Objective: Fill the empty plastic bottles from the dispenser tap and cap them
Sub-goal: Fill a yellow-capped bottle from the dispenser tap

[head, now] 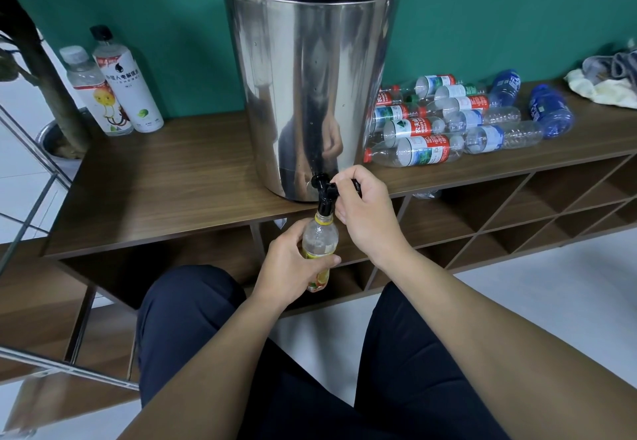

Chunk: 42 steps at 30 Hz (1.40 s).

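In the head view, a tall steel dispenser [306, 94] with a black lid stands on a low wooden table [165, 177] against a green wall, its black tap [325, 189] jutting out over the front edge. The left hand [293, 263] has its grip closed around the body of a clear plastic bottle [319, 243] with a yellow fruit label, fingers and thumb wrapped round it, holding it upright with its open mouth right up at the spout of the tap. The right hand [365, 212] has its grip closed on the tap's black lever, fingers curled over it from the right. To the right of the dispenser, a heap of empty bottles [448, 122] lies on its side on the table, most with red, green or blue labels, and two blue-wrapped ones lie further right. At the table's far right end sits a bundle of cloth [606, 81]. To the left of the dispenser two capped bottles [113, 88] stand upright side by side near the wall. The person's dark-trousered knees fill the bottom of the view.
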### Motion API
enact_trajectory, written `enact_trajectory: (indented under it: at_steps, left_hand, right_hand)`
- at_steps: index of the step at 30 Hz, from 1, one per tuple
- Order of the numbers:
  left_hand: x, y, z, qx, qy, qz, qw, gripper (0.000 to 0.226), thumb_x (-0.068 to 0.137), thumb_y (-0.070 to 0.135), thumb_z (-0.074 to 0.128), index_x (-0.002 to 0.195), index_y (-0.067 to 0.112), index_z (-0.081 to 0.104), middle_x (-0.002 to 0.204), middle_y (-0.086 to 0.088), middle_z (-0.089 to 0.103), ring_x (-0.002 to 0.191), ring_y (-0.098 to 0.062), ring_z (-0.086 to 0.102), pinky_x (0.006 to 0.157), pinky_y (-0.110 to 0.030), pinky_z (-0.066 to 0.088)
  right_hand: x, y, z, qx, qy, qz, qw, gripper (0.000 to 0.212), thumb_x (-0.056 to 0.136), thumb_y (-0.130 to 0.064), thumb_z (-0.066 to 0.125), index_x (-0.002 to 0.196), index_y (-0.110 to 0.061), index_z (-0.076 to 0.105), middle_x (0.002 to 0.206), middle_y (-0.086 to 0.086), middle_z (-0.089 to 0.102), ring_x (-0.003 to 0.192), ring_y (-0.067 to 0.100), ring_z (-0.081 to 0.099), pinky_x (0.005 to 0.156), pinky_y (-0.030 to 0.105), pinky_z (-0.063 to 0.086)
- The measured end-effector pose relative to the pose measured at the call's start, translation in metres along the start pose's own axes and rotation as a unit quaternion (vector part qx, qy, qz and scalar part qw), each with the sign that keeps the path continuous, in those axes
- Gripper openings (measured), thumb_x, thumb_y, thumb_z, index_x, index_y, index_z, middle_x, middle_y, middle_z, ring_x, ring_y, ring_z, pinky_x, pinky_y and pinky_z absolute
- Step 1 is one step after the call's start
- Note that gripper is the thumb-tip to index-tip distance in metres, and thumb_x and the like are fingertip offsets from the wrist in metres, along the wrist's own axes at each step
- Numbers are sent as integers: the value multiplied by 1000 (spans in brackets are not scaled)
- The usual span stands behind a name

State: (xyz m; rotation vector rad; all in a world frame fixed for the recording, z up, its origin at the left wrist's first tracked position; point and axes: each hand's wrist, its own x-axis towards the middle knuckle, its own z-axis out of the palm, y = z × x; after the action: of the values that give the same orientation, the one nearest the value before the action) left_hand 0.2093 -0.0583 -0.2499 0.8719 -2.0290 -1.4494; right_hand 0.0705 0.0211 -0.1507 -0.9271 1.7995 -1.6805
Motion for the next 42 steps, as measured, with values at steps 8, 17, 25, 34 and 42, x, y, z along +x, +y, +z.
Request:
enact_trajectory:
  at_steps: [8,17,25,34,42]
  left_hand:
    - [0,0,0,0,2,-6,1000,69,76,24,103,137,37,72,121,22,79,116,-1,73,111,-44,59]
    - [0,1,0,11,3,6,1000,67,77,25,103,136,35,72,119,21,80,114,0,73,108,-38,59]
    - [2,-2,1,15,0,10,1000,68,77,27,103,137,37,71,120,20,80,116,-3,74,111,-41,58]
    - [4,-5,3,-6,4,-1,1000,65,77,23,103,133,38,72,120,18,81,117,-7,74,110,-46,59]
    - [9,-13,11,-2,-12,-26,1000,60,73,28,103,123,37,71,115,12,81,113,-12,76,108,-51,59]
  right_hand:
    - [-4,-3,2,-23,20,-4,1000,17,113,-22,54,102,-14,66,60,-4,50,57,11,46,57,28,40]
    - [1,-2,-3,-34,2,0,999,19,113,-23,56,98,-19,67,57,-9,52,55,10,48,60,34,40]
    - [12,-9,-11,-148,-19,-48,988,23,112,-30,57,91,-25,66,68,-10,62,65,9,59,68,35,47]
    - [7,-36,-4,-331,-33,-206,920,7,109,-25,65,102,-23,65,62,-12,55,59,5,58,55,19,38]
    - [16,-2,-47,-101,9,-53,993,31,115,-36,55,103,-17,75,70,-1,64,69,13,62,76,34,53]
